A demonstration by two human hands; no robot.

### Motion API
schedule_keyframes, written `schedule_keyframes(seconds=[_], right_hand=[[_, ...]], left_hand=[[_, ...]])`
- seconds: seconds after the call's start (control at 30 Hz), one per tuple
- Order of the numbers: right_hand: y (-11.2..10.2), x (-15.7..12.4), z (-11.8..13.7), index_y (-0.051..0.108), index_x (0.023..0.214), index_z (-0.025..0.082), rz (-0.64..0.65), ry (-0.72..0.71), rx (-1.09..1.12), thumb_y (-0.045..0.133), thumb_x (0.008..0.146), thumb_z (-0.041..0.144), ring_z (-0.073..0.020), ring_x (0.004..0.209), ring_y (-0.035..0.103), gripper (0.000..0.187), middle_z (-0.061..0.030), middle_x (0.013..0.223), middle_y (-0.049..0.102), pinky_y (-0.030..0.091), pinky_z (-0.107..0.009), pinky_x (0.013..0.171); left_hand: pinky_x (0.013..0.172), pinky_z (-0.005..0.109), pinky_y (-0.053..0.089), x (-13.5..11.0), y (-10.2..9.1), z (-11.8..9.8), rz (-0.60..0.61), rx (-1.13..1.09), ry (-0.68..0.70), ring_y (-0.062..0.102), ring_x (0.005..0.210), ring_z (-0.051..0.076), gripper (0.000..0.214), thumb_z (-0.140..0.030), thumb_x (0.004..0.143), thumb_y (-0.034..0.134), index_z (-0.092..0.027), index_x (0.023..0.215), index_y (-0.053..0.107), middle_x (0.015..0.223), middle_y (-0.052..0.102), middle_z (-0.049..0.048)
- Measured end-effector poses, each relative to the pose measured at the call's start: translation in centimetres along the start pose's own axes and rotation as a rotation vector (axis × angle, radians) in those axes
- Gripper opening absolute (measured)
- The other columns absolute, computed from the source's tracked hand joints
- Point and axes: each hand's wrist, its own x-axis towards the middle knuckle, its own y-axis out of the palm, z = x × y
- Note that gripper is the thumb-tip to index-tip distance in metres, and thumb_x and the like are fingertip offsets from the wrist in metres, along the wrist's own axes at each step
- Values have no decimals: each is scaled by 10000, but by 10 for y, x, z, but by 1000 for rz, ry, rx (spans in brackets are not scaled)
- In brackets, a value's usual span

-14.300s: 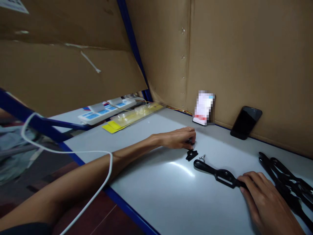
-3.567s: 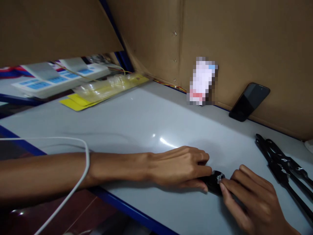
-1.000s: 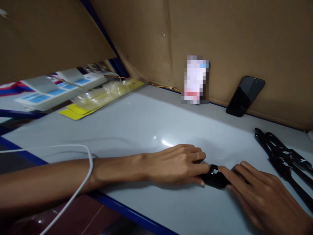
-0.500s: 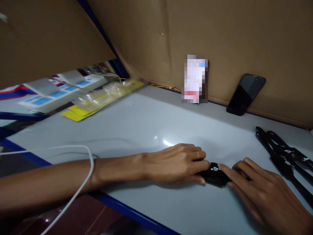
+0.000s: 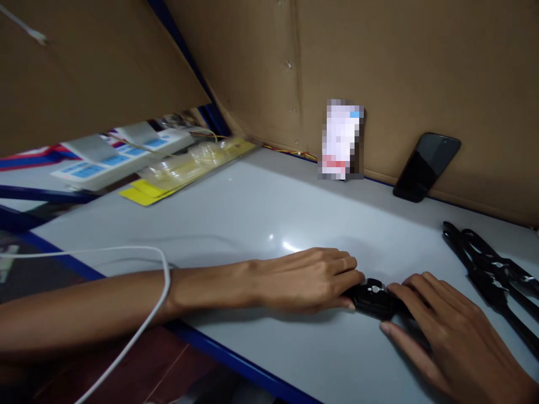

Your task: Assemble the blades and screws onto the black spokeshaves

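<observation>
A black watch, with a squarish body and a small silver mark on top, lies low over the grey tabletop between my two hands. My left hand is closed on its left end, fingers bent over the strap and thumb on the near side. At the other end my right hand curls its fingers over the right part, its thumb along the near edge. The palms hide both ends of the strap. Several similar black watches with long straps lie together at the right, beyond my right hand.
Two phones lean on the cardboard wall: one with a blurred bright screen, one dark phone. At the left lie a white power strip and yellow-backed clear plastic packaging. A white cable crosses over my left forearm.
My right hand has shifted its grip: its thumb is drawn away from the fingers and nearer the front of the watch. The left hand keeps its hold. The whole view has shifted slightly.
</observation>
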Motion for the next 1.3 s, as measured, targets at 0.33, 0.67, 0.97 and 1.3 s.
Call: schedule_keyframes(seconds=[0.33,0.67,0.97,1.3], right_hand=[[-11,9,-8,614,1020,255,250,294,508,567,968,304,-158,814,660,86,-15,937,653,557,-288,691],[-2,3,-7,664,1166,195,-8,48,173,504,1013,293,-239,885,640,242,-93,999,662,561,-418,765],[8,16,7,610,1297,133,-147,-41,310,474,913,-53,-174,881,583,448,-85,975,625,552,-313,727],[3,10,-4,617,1261,136,-36,-223,321,407,834,-90,-186,913,638,527,-85,983,683,579,-294,766]], left_hand=[[636,304,469,4,-1,-6,12,67,-31,525,707,163,225,-349,1008,610,-124,1019,599,875,621,38],[604,326,451,4,-6,-1,46,149,14,517,684,164,200,-333,1017,590,-171,902,571,843,612,22],[622,308,476,4,2,2,-46,56,24,558,728,164,220,-318,1025,579,-105,1044,629,885,652,50],[646,321,479,6,-1,2,11,51,107,566,758,174,328,-372,1023,581,-96,1185,653,930,673,69]])
